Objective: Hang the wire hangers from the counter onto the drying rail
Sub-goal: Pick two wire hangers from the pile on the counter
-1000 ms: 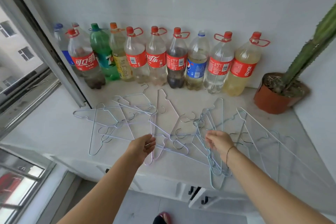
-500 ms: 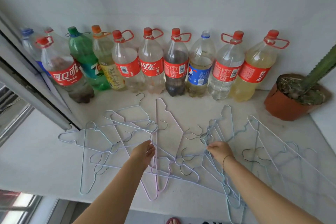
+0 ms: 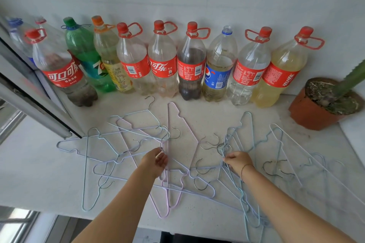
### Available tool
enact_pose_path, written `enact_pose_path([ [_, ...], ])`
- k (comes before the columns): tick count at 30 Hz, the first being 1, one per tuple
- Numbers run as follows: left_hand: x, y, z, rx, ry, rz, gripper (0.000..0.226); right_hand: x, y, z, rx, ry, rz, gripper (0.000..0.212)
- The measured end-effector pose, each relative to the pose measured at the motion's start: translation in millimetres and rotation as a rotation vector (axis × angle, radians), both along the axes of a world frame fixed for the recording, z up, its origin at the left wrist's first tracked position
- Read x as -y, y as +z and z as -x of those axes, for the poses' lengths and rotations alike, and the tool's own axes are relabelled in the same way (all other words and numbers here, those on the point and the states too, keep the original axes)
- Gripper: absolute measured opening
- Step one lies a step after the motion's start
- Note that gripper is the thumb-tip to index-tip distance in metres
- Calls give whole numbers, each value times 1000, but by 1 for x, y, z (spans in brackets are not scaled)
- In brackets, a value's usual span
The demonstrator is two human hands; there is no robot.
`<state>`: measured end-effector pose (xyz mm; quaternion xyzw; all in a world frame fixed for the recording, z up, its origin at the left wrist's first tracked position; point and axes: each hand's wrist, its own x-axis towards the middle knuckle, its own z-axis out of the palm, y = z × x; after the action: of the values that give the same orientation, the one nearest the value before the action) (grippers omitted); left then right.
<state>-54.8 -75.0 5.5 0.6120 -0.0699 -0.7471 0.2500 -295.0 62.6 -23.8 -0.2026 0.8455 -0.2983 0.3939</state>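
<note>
Head view leans closer over the counter than a second ago, so the row of soda bottles along the back wall and the potted cactus at the right end fill more of the picture. The window frame crosses the left side. No drying rail is in sight.

All the wire hangers lie flat and tangled across the counter, between the bottles and the front edge; none has left the surface. The change is in the hands, which have pushed in from the front edge to the middle of the pile.

The left hand now has its grip curled shut round a thin wire in the left tangle. I cannot tell which hanger that wire belongs to. The right hand has moved up the blue bundle to where its necks and hooks meet, and its fingertips pinch those wires together.

By my reading the reach is over and both grips are set, so the lift comes next. The crossed wires may well drag neighbouring hangers along with them.
</note>
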Motion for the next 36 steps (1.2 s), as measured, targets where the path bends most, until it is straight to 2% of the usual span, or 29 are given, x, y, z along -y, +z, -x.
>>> enact_pose_path([
  [7,-18,30,2,-53,-27,131,15,-8,19,7,174,-118,146,7],
  [18,-39,80,11,-200,-72,304,18,-34,92,26,477,-387,494,14],
  [29,-49,110,-3,-214,-201,459,16,-30,132,-2,589,-267,617,12],
  [36,-76,134,-37,-136,-106,594,22,-20,152,-24,590,-78,590,10],
])
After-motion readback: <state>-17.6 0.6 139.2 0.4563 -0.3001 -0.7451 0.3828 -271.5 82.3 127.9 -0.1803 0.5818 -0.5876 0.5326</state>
